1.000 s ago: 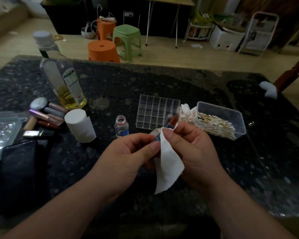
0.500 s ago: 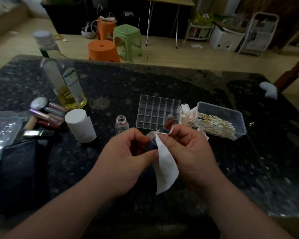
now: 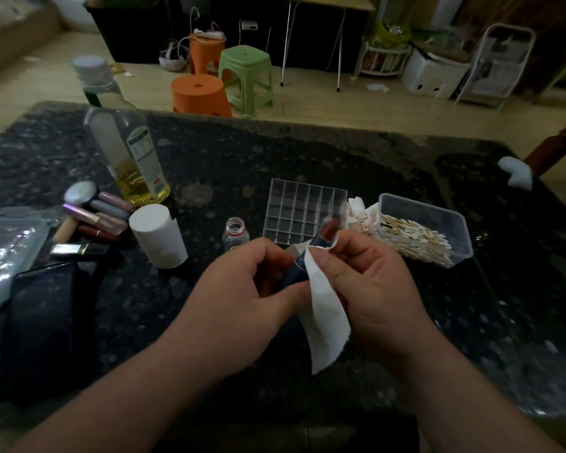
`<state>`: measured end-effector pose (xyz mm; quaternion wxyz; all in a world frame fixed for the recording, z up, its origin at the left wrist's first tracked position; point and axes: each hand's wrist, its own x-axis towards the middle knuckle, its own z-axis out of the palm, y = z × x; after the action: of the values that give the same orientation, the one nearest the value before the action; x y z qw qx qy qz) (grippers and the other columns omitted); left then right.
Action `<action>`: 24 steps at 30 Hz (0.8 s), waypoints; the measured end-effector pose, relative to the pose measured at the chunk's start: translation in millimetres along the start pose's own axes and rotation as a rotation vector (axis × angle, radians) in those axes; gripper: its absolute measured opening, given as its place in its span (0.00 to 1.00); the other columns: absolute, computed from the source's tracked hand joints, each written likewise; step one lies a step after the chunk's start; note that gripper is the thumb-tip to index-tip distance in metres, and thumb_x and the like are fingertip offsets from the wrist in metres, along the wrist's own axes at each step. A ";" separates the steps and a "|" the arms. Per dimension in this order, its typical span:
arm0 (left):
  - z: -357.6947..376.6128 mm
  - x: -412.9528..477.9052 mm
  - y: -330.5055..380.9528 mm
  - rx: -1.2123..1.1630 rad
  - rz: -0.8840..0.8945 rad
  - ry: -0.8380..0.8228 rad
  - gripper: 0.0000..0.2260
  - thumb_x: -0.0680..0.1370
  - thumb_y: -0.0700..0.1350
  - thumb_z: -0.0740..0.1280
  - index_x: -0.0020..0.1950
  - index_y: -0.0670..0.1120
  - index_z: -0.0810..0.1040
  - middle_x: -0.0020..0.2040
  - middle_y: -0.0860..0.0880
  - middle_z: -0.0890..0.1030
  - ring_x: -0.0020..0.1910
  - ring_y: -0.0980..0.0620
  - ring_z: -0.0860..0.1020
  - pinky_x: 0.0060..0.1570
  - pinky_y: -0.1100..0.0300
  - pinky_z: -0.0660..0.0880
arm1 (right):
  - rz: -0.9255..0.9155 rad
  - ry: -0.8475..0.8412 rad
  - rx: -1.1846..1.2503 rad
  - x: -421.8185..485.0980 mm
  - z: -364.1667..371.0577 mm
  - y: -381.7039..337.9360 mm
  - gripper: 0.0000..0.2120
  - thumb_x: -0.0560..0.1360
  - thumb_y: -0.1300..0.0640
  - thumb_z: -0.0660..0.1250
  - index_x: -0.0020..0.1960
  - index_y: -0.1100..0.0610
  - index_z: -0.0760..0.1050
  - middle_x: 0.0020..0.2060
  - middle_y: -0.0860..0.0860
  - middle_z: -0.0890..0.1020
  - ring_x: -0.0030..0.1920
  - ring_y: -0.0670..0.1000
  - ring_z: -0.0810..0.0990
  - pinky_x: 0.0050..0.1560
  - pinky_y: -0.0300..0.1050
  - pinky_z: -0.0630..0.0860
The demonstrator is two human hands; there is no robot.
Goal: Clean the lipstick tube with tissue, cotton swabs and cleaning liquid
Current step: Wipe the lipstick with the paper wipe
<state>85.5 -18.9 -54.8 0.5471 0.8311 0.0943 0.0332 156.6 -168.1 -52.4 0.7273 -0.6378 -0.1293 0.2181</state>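
Sorting containers first: clear plastic box (image 3: 451, 223) at right holds a heap of wooden-stick cotton swabs (image 3: 412, 240). The clear grid organizer (image 3: 303, 214) stands just left of it, with crumpled stained tissues (image 3: 361, 217) between the two. The tall clear bottle (image 3: 128, 152), white cap on, has yellow liquid in its bottom part only. The small bottle (image 3: 235, 232) is uncapped with a red-ringed neck; cannot tell its contents.

The lipstick tube (image 3: 296, 273) is held above the table, in front of the organizer, tilted up and to the right. The left hand (image 3: 242, 299) has fingers and thumb curled round the dark lower barrel. The right hand (image 3: 370, 289) pinches a white tissue (image 3: 324, 322) against the tube's upper end with thumb and fingers. The reddish-brown lipstick bullet (image 3: 329, 228) sticks out just above that pinch. The rest of the tissue hangs down as a limp strip between the wrists.

The table (image 3: 307, 158) is dark speckled stone, glossy. A white tissue roll (image 3: 159, 237) stands upright at left. A pile of lip products (image 3: 95, 214), metallic pink and silver tubes, lies beside it. A black pouch (image 3: 43, 315) and a crinkly clear bag (image 3: 7, 250) sit at far left.
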 end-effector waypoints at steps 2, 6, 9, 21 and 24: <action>-9.0 3.6 -3.0 -0.159 -0.066 -0.213 0.09 0.75 0.50 0.70 0.55 0.57 0.82 0.49 0.60 0.85 0.49 0.61 0.83 0.49 0.62 0.80 | 0.035 -0.040 0.017 -0.6 -1.7 -3.2 0.08 0.68 0.53 0.73 0.44 0.57 0.84 0.41 0.62 0.85 0.40 0.54 0.85 0.41 0.46 0.83; -16.7 4.4 -4.7 -0.244 -0.043 -0.272 0.11 0.78 0.47 0.65 0.57 0.57 0.84 0.53 0.56 0.86 0.53 0.58 0.83 0.53 0.60 0.79 | 0.050 -0.061 0.037 -0.5 -3.6 -5.4 0.08 0.68 0.55 0.73 0.45 0.57 0.84 0.43 0.60 0.87 0.42 0.55 0.86 0.43 0.47 0.83; -14.1 3.3 -2.7 -0.162 -0.015 -0.200 0.09 0.78 0.45 0.68 0.53 0.58 0.84 0.47 0.59 0.86 0.47 0.61 0.83 0.45 0.65 0.78 | 0.046 -0.048 0.041 -1.1 -1.2 -4.4 0.10 0.67 0.55 0.71 0.45 0.59 0.84 0.42 0.59 0.87 0.41 0.54 0.86 0.41 0.44 0.83; -5.4 3.1 -2.7 -0.207 -0.104 -0.020 0.07 0.68 0.49 0.76 0.45 0.52 0.85 0.40 0.56 0.86 0.38 0.58 0.84 0.36 0.69 0.77 | 0.019 -0.026 -0.026 0.8 0.5 0.1 0.11 0.70 0.54 0.69 0.48 0.58 0.84 0.42 0.56 0.87 0.43 0.52 0.87 0.43 0.43 0.82; -9.6 9.2 -8.5 -0.526 -0.245 -0.252 0.07 0.72 0.47 0.71 0.47 0.48 0.87 0.40 0.48 0.86 0.31 0.54 0.79 0.35 0.60 0.74 | 0.047 -0.061 0.066 -0.2 -0.9 -3.5 0.12 0.71 0.56 0.68 0.49 0.62 0.82 0.42 0.59 0.87 0.40 0.54 0.86 0.41 0.45 0.83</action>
<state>92.0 -5.2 -59.1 0.7504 0.6412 0.1134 -0.1131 157.3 -169.4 -49.1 0.7381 -0.6096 -0.1291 0.2587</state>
